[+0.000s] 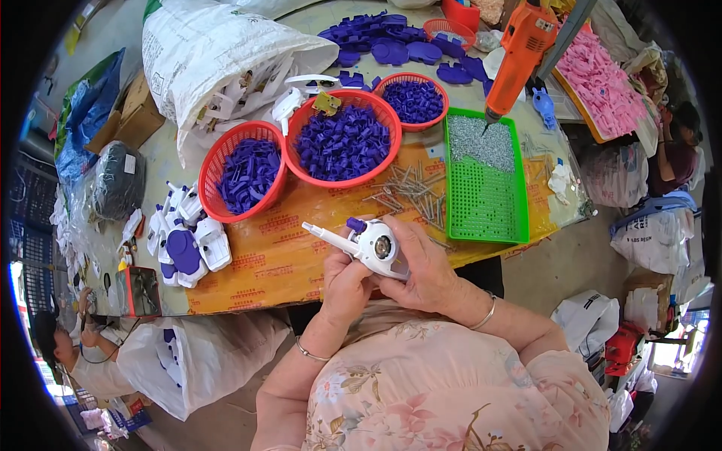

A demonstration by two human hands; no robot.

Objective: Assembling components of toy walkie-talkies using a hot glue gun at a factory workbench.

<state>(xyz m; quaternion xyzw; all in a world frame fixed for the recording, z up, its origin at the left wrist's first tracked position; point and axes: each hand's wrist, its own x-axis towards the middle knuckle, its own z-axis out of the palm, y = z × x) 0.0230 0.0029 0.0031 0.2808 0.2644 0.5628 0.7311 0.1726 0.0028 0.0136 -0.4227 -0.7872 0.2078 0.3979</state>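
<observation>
We note the left hand (347, 286) and right hand (426, 272) both gripping a rounded white plastic housing (368, 248) with a tapered white spout (328, 237) and purple knob (356, 224), held over the orange-sheeted table (259, 263), left of a rectangular green perforated plastic tray (489, 204).

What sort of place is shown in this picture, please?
Probably a small assembly workshop. Red baskets hold many loose purple plastic parts, an orange power driver points down at a green tray of small metal pieces, and white-and-purple plastic units lie grouped on the table.
</observation>
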